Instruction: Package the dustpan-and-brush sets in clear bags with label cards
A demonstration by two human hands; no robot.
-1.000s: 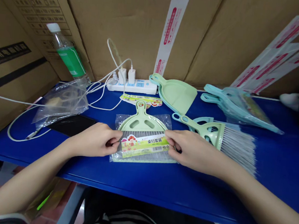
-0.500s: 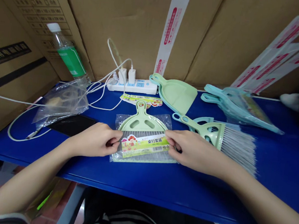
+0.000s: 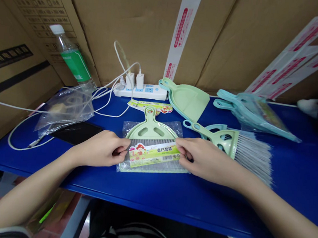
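A light green dustpan and brush set (image 3: 152, 128) lies in a clear plastic bag (image 3: 124, 167) on the table in front of me, its ring handle sticking out at the far end. A printed label card (image 3: 155, 154) with red mushrooms lies across the grey bristles. My left hand (image 3: 106, 148) is closed, thumb and fingers pinching the bag at the card's left end. At the right end my right hand (image 3: 196, 155) pinches likewise. Whether the fingertips also grip the card, I cannot tell.
Behind the set lie more label cards (image 3: 164, 107) and a white power strip (image 3: 150, 91). Stacked dustpans (image 3: 191, 99), brushes (image 3: 253, 155) and bagged blue dustpans (image 3: 259, 112) are to the right. Leftward are a bottle (image 3: 75, 63), a crumpled bag (image 3: 66, 105) and a black phone (image 3: 76, 132).
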